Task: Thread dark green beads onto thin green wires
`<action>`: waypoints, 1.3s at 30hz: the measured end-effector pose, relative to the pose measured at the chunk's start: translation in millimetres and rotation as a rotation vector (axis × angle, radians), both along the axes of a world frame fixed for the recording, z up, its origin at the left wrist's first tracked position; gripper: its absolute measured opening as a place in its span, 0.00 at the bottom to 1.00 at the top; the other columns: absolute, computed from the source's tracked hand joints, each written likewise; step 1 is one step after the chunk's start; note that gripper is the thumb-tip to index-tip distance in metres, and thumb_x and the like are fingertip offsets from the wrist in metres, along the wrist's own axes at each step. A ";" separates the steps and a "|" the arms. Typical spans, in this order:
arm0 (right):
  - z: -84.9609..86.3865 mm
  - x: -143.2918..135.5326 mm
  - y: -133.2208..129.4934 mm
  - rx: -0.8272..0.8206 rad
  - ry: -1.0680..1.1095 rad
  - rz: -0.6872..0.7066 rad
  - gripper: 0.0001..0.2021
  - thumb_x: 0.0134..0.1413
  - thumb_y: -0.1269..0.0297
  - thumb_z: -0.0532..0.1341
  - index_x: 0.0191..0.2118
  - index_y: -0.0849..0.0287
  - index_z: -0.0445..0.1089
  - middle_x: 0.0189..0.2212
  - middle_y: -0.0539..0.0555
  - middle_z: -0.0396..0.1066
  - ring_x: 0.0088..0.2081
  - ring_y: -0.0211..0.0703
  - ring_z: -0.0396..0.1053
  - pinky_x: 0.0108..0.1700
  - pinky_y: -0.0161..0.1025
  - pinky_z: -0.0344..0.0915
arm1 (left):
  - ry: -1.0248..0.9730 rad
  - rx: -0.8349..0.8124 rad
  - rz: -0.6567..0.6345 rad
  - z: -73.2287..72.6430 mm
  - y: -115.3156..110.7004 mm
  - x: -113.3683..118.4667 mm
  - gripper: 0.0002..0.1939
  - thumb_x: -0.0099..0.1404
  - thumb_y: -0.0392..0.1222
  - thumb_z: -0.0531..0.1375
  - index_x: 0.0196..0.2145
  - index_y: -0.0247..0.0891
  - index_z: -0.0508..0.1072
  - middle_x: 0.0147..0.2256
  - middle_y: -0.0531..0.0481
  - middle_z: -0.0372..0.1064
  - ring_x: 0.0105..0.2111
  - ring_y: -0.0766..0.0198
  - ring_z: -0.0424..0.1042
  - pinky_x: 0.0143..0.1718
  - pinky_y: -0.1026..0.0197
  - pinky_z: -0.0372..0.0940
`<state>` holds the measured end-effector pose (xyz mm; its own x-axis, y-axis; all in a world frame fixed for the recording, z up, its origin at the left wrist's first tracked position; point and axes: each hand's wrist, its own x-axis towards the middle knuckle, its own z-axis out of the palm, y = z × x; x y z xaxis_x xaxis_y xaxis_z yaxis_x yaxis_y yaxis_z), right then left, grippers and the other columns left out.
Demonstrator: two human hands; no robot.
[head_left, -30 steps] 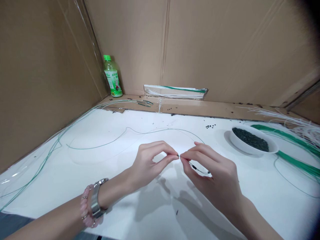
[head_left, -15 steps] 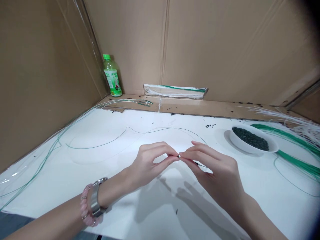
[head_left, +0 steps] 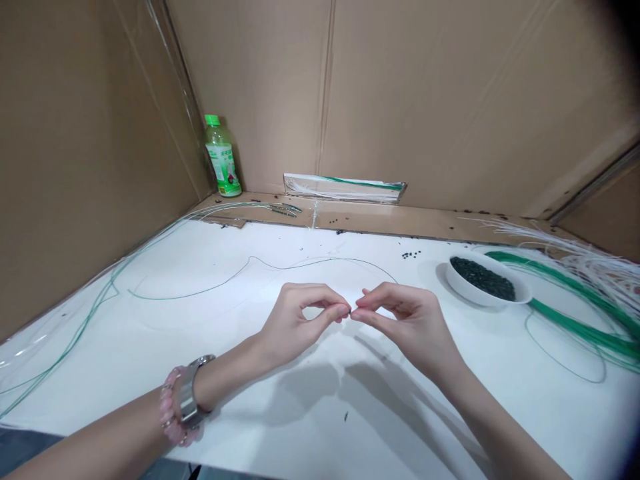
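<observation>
Above the middle of the white table, my left hand (head_left: 303,320) and my right hand (head_left: 407,323) meet fingertip to fingertip. Thumb and forefinger of the left are pinched on a small dark bead (head_left: 350,313), mostly covered by the fingers. The right is pinched too, its other fingers curled. A thin green wire (head_left: 300,268) curves over the table and disappears behind the right hand; its end seems to be in that pinch, but the fingers hide it. To the right, a white bowl (head_left: 523,293) holds a heap of dark beads (head_left: 483,277).
Coiled green wire (head_left: 590,327) and white strands (head_left: 575,257) lie at the right. Several beads (head_left: 411,255) are scattered near the back; one dark piece (head_left: 345,417) lies in front. A green bottle (head_left: 223,160) stands in the back left corner between cardboard walls (head_left: 400,87).
My right hand has turned and its fingers have curled in more. The dark piece seen under it before is now hidden. The view has shifted slightly, and my left hand keeps its pinch.
</observation>
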<state>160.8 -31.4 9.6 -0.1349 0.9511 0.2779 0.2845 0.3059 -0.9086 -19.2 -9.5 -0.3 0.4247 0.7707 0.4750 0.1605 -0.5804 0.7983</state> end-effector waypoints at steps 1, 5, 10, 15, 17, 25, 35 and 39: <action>0.3 -1.2 0.7 -0.044 0.034 0.004 0.05 0.43 0.64 0.68 0.26 0.59 0.73 0.25 0.51 0.75 0.29 0.40 0.72 0.36 0.37 0.70 | 0.013 0.015 0.023 -0.2 0.6 0.2 0.07 0.61 0.34 0.58 0.26 0.33 0.74 0.24 0.50 0.73 0.25 0.68 0.70 0.29 0.68 0.63; 1.6 -6.7 3.1 -0.227 0.153 0.057 0.09 0.46 0.60 0.65 0.30 0.60 0.74 0.25 0.53 0.76 0.31 0.41 0.74 0.35 0.37 0.70 | 0.080 0.118 0.070 -2.2 4.0 -0.9 0.08 0.62 0.33 0.56 0.26 0.34 0.71 0.24 0.52 0.69 0.24 0.70 0.66 0.29 0.68 0.60; -2.5 -11.1 4.5 -0.215 0.102 0.058 0.09 0.46 0.59 0.64 0.29 0.60 0.74 0.29 0.53 0.75 0.34 0.40 0.73 0.38 0.36 0.68 | 0.155 0.150 0.082 -5.3 5.5 -1.1 0.08 0.63 0.33 0.53 0.26 0.35 0.67 0.24 0.53 0.64 0.25 0.70 0.62 0.29 0.67 0.58; -3.3 -10.7 5.1 -0.169 -0.013 0.051 0.09 0.49 0.60 0.62 0.26 0.61 0.72 0.27 0.52 0.74 0.33 0.40 0.71 0.41 0.39 0.67 | 0.150 0.118 0.074 -5.2 4.5 1.8 0.08 0.63 0.34 0.53 0.26 0.35 0.66 0.23 0.54 0.63 0.24 0.70 0.62 0.27 0.67 0.57; -0.5 -9.3 5.4 -0.167 -0.064 0.064 0.08 0.49 0.62 0.61 0.27 0.61 0.71 0.28 0.53 0.74 0.34 0.41 0.71 0.43 0.40 0.66 | 0.131 0.100 0.084 -3.6 5.3 1.3 0.08 0.63 0.34 0.53 0.26 0.35 0.66 0.23 0.54 0.64 0.24 0.70 0.62 0.28 0.67 0.58; 11.1 11.2 10.2 -0.214 -0.279 0.124 0.04 0.46 0.67 0.60 0.24 0.59 0.70 0.35 0.54 0.75 0.42 0.46 0.71 0.52 0.49 0.60 | -0.024 -0.012 0.225 2.4 17.8 -7.7 0.10 0.63 0.39 0.53 0.25 0.35 0.65 0.24 0.54 0.62 0.26 0.69 0.62 0.29 0.67 0.60; 7.5 0.8 10.2 -0.194 0.211 0.199 0.11 0.47 0.59 0.64 0.26 0.62 0.70 0.24 0.54 0.73 0.23 0.35 0.66 0.25 0.32 0.59 | 0.020 -0.137 0.010 9.0 12.9 7.0 0.13 0.62 0.46 0.55 0.25 0.34 0.68 0.23 0.52 0.66 0.25 0.68 0.65 0.30 0.65 0.61; 14.2 1.1 8.3 -0.142 0.333 0.156 0.14 0.44 0.55 0.64 0.23 0.61 0.66 0.19 0.50 0.70 0.22 0.34 0.66 0.28 0.33 0.63 | 0.006 -0.246 -0.035 4.9 57.5 26.4 0.22 0.67 0.52 0.44 0.35 0.33 0.69 0.29 0.48 0.68 0.31 0.64 0.69 0.33 0.62 0.65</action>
<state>161.8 -23.1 23.8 -0.2057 0.9583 0.1984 -0.0735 0.1871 -0.9796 7.2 48.0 4.5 0.4553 0.8478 0.2720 0.1490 -0.3737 0.9155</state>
